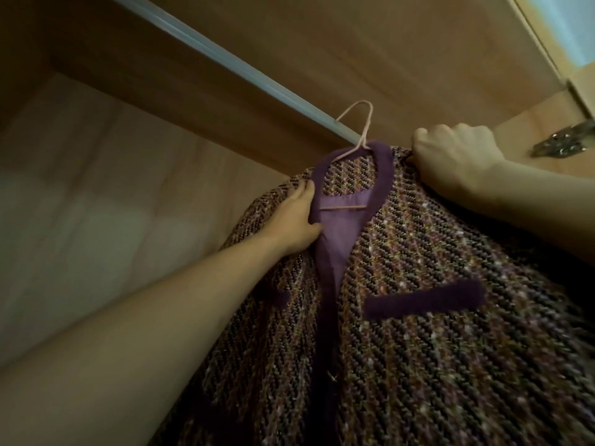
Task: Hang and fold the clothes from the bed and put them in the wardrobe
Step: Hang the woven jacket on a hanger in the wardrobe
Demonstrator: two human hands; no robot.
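Purple-trimmed tweed jacket point(402, 284) on pink hanger point(363, 130); left hand point(296, 217) and right hand point(457, 152) fingers grip it.

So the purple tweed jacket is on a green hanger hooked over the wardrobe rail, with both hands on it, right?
Not quite: the hanger is pink, not green, as the head view shows. The rest holds: the jacket hangs from the rail, with the left hand and right hand on it.

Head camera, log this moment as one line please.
stage: hanging | tweed jacket on pink hanger, hook at wardrobe rail | left hand holds front edge | right hand grips shoulder
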